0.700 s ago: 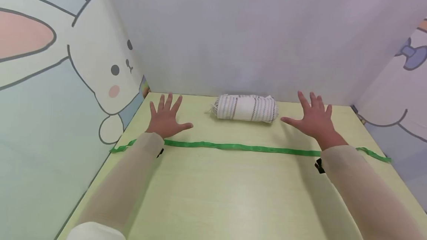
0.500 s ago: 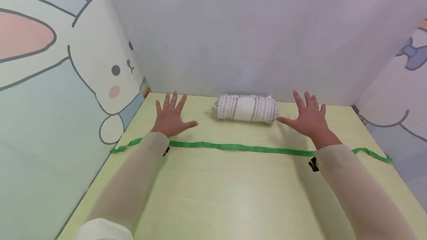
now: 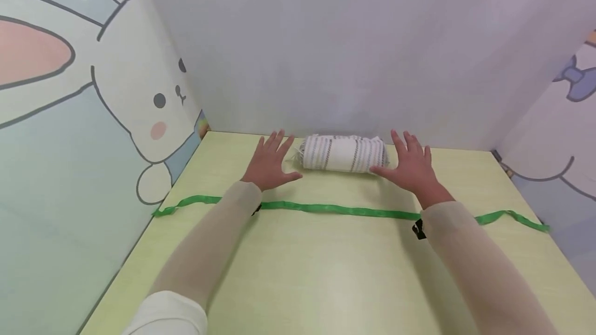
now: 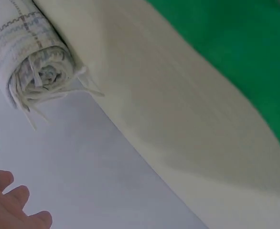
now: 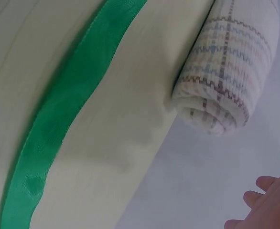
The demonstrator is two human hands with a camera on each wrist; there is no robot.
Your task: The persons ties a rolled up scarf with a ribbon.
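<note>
A rolled-up cloth (image 3: 343, 154), white with coloured stripes and fringed at its left end, lies at the back of the table against the wall. My left hand (image 3: 269, 165) is spread just left of it, thumb pointing toward the roll. On the other side my right hand (image 3: 410, 166) is spread too, its thumb overlapping the roll's lower right corner in the head view. Both hands hold nothing. In the left wrist view the coiled, fringed end of the cloth (image 4: 39, 71) shows, apart from the fingertips. The right wrist view shows the other end of the cloth (image 5: 221, 81), apart from the fingers.
A green ribbon (image 3: 335, 209) runs across the pale wooden table (image 3: 321, 267) in front of the cloth, passing beneath both forearms. A grey wall (image 3: 326, 50) rises behind, and side panels with cartoon drawings, such as a rabbit (image 3: 135, 86), stand left and right.
Both hands have moved inward toward the ends of the cloth, the left going right and the right going left. The cloth and ribbon have stayed in place.
</note>
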